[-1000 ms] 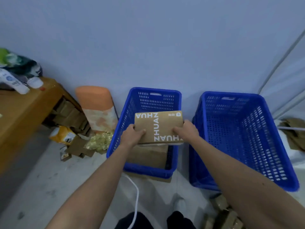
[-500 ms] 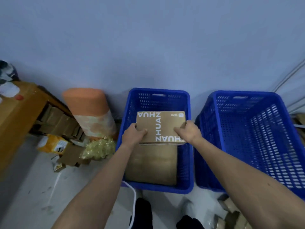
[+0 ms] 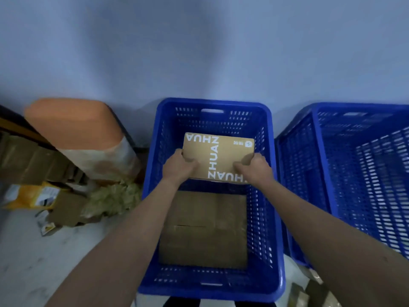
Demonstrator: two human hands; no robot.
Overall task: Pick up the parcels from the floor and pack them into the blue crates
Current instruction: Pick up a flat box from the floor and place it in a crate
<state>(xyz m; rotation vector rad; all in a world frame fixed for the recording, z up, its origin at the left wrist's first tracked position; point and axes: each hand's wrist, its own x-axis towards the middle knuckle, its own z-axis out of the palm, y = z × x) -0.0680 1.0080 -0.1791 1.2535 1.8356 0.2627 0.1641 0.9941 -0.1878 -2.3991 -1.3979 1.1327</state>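
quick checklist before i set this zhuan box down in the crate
1. Both hands on the printed box: left hand and right hand grip its near corners. Ok.
2. Box inside the middle crate walls: ok.
3. Far end of the crate floor free: cannot tell, the box hides it.
4. Plain carton already at the near end, clear of the box: ok.
5. Fingers under the box: cannot tell.

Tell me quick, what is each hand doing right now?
Left hand: closed on the left end of the brown ZHUAN box, held over the blue crate.
Right hand: closed on the same box's right end.
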